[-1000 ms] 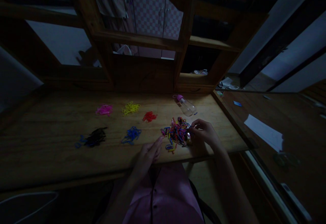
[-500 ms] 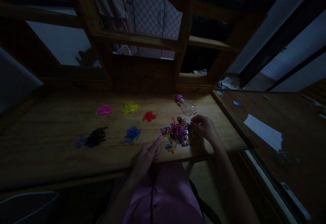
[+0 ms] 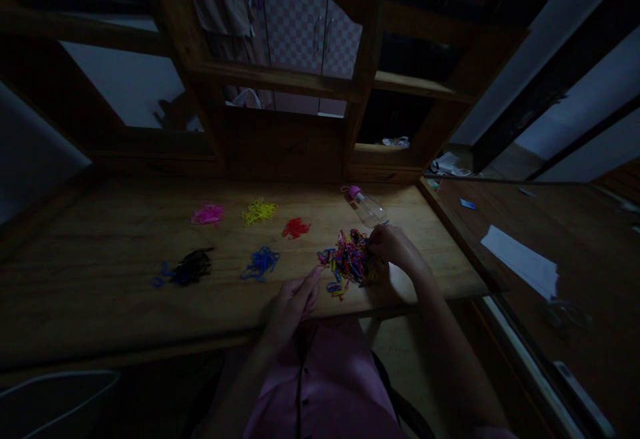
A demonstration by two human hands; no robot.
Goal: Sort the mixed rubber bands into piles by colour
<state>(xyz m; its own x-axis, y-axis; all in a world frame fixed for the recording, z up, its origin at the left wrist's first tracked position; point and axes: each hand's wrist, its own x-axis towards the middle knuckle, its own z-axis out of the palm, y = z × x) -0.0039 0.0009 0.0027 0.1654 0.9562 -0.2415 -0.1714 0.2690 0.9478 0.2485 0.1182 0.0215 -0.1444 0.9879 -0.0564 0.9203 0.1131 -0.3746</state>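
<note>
A tangled heap of mixed-colour rubber bands point(image 3: 353, 259) lies near the table's front edge, between my hands. My right hand point(image 3: 395, 247) reaches in from the right, its fingers pinched together at the heap's upper right side; what they grip is hidden. At the heap's left edge is my left hand point(image 3: 299, 294), closed, with thumb and forefinger pressed together; whatever it holds is too small to name. Sorted by colour, separate piles lie to the left: red bands point(image 3: 296, 228), blue bands point(image 3: 261, 263), yellow bands point(image 3: 259, 212), pink bands point(image 3: 207, 214) and black bands point(image 3: 191, 268).
Behind the heap lies a clear bottle point(image 3: 370, 211) with a pink cap. Several blue bands point(image 3: 161, 276) touch the black pile's left side. A wooden shelf unit point(image 3: 285, 149) rises at the table's back. Paper point(image 3: 520, 260) rests on the brown surface at right.
My right hand has moved slightly left, its fingertips now against the mixed heap. My left hand stays nearly where it was. The whole view has shifted a little.
</note>
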